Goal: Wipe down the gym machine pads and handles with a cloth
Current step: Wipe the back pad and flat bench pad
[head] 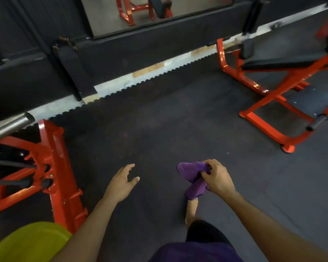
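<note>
Head view, right hand (217,177) gripping cloth (192,173) (purple)

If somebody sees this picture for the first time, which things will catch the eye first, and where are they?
The bright red machine frames stand out against the dark floor: one bench with a black pad at the upper right, another frame at the left edge. Low in the middle, the right hand grips a purple cloth, while the left hand hangs open beside it, holding nothing.
</note>
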{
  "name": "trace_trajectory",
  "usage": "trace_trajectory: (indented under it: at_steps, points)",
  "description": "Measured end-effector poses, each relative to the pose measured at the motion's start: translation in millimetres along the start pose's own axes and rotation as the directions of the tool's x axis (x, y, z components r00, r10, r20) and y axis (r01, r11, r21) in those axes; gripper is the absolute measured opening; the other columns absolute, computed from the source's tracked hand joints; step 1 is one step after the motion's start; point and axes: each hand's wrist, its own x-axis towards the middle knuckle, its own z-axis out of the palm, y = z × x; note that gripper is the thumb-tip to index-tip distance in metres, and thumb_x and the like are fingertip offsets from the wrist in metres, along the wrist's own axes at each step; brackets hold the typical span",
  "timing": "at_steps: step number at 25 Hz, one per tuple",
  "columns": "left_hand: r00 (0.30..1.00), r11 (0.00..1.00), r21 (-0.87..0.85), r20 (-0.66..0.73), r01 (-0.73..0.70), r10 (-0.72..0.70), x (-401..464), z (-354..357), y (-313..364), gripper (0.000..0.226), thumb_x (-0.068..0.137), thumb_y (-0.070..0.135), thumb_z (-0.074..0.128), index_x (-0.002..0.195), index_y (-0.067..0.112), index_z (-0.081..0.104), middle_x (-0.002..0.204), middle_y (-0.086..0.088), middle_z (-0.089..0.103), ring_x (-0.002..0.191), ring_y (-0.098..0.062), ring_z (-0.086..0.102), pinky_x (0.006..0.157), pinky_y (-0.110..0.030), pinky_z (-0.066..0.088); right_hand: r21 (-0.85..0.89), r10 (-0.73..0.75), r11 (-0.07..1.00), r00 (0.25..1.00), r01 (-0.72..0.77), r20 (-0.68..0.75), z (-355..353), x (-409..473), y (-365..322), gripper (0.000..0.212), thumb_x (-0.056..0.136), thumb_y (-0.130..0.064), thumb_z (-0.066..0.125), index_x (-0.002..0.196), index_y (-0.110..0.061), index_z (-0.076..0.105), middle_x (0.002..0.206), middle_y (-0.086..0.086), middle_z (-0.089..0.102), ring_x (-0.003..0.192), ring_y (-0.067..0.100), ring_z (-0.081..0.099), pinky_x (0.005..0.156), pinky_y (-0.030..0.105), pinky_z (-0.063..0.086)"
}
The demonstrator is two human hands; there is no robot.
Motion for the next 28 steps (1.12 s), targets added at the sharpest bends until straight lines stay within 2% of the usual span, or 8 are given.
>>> trace_trajectory:
  at_steps: [5, 8, 12, 16, 19, 23, 25, 28]
  points:
    - [0.997, 0.997, 0.022, -0.035, 0.069, -0.068, 125.2, -33.4, 16.1, 0.059, 0.097, 0.039, 0.068, 0.15, 0.034, 0.044, 0.149, 0.004, 0.051, 0.134, -0.015, 0.053, 0.108, -0.035, 0.045, 0.072, -0.1, 0.993, 0.991, 0.094, 0.092, 15.6, 158.6, -37.5, 0.015, 0.086, -0.011, 0.067, 0.097, -0.021, 0.065, 0.097, -0.011, 0.058, 0.084, 0.006, 0.059, 0.07, 0.022, 0.05]
    - [0.988, 0.985, 0.079, -0.04, 0.15, -0.148, 191.6, -64.4, 20.1, 0.06, 0.096, 0.043, 0.068, 0.15, 0.037, 0.042, 0.149, 0.003, 0.05, 0.133, -0.015, 0.053, 0.109, -0.039, 0.046, 0.094, -0.151, 0.986, 0.975, 0.137, 0.163, 19.6, 250.4, -71.3, 0.013, 0.085, -0.012, 0.068, 0.093, -0.021, 0.064, 0.097, -0.01, 0.059, 0.083, 0.004, 0.059, 0.066, 0.02, 0.047]
    - [0.96, 0.972, 0.005, -0.161, 0.233, -0.23, 251.6, -111.9, 26.1, 0.06, 0.096, 0.043, 0.068, 0.15, 0.036, 0.042, 0.148, 0.002, 0.051, 0.132, -0.015, 0.054, 0.111, -0.04, 0.045, 0.118, -0.244, 0.968, 0.934, 0.22, 0.259, 27.8, 351.8, -124.7, 0.016, 0.084, -0.01, 0.069, 0.09, -0.025, 0.064, 0.095, -0.011, 0.061, 0.083, 0.005, 0.061, 0.066, 0.024, 0.049]
    - [0.894, 0.938, -0.128, -0.284, 0.322, -0.346, 294.1, -149.1, 5.7, 0.062, 0.095, 0.035, 0.071, 0.151, 0.029, 0.045, 0.146, -0.001, 0.052, 0.131, -0.017, 0.055, 0.11, -0.033, 0.043, 0.139, -0.359, 0.933, 0.874, 0.332, 0.327, 54.8, 445.5, -199.2, 0.017, 0.084, -0.009, 0.07, 0.094, -0.022, 0.068, 0.092, -0.011, 0.063, 0.082, 0.009, 0.064, 0.067, 0.03, 0.053]
    - [0.836, 0.899, -0.235, -0.337, 0.37, -0.433, 332.6, -175.9, -26.1, 0.062, 0.094, 0.032, 0.073, 0.15, 0.027, 0.047, 0.145, -0.003, 0.054, 0.129, -0.018, 0.057, 0.11, -0.033, 0.043, 0.148, -0.451, 0.89, 0.794, 0.431, 0.408, 91.1, 504.4, -255.6, 0.016, 0.084, -0.01, 0.07, 0.088, -0.025, 0.066, 0.085, -0.009, 0.063, 0.067, 0.011, 0.064, 0.061, 0.03, 0.053]
    - [0.741, 0.813, -0.357, -0.35, 0.459, -0.572, 379.3, -214.8, -61.9, 0.062, 0.094, 0.025, 0.075, 0.15, 0.02, 0.048, 0.144, -0.009, 0.056, 0.128, -0.021, 0.058, 0.108, -0.032, 0.044, 0.103, -0.46, 0.865, 0.693, 0.491, 0.555, 133.3, 573.3, -325.8, 0.017, 0.085, -0.015, 0.07, 0.087, -0.03, 0.063, 0.085, -0.008, 0.066, 0.065, 0.013, 0.067, 0.06, 0.039, 0.059]
    - [0.743, 0.816, -0.353, -0.351, 0.458, -0.569, 405.8, -240.2, -73.9, 0.063, 0.094, 0.026, 0.074, 0.15, 0.02, 0.047, 0.145, -0.007, 0.055, 0.129, -0.019, 0.057, 0.107, -0.029, 0.043, 0.114, -0.486, 0.844, 0.658, 0.524, 0.575, 149.2, 602.9, -366.0, 0.018, 0.084, -0.014, 0.073, 0.089, -0.03, 0.064, 0.086, -0.008, 0.067, 0.065, 0.011, 0.067, 0.06, 0.033, 0.057]
    - [0.714, 0.81, -0.381, -0.393, 0.447, -0.579, 450.7, -287.5, -97.4, 0.063, 0.094, 0.027, 0.074, 0.15, 0.021, 0.047, 0.145, -0.005, 0.054, 0.129, -0.019, 0.057, 0.108, -0.031, 0.044, 0.145, -0.542, 0.805, 0.616, 0.575, 0.571, 184.9, 646.5, -430.8, 0.024, 0.082, -0.01, 0.076, 0.092, -0.029, 0.065, 0.089, -0.01, 0.067, 0.074, 0.0, 0.063, 0.064, 0.01, 0.044]
